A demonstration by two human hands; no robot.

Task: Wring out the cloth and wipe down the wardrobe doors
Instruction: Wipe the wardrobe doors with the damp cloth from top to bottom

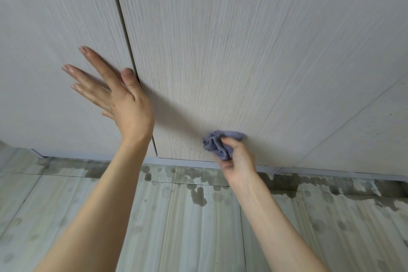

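Nearest to the camera are two bare forearms, reaching forward from the lower edge of the view. Below them lies the floor (187,227), with pale wood-grain tiles. Many dark wet spots and patches are on it, most of them in a band close to the foot of the wardrobe.

The right hand (239,161) is low, near the bottom edge of the door. Its grip is closed around one cloth (220,143), a small blue-grey one, crumpled into a ball. The fingers curl around the cloth from the right side and the thumb is under it, so the cloth sticks out to the upper left of the hand. The cloth touches the middle door (220,51) just above its lower edge.

The left hand (119,95) is higher and to the left. Its grip is fully open and holds nothing: the fingers are straight and spread, pointing up and left. It lies on the left door (44,51), and the thumb is at the dark vertical gap (123,22) between the left and the middle door.

Three light wood-grain panels can be counted: the left door, the middle door, and one more panel (364,134) at the far right, separated by a thin seam. One grey plinth strip (187,162) runs under the doors along the floor.
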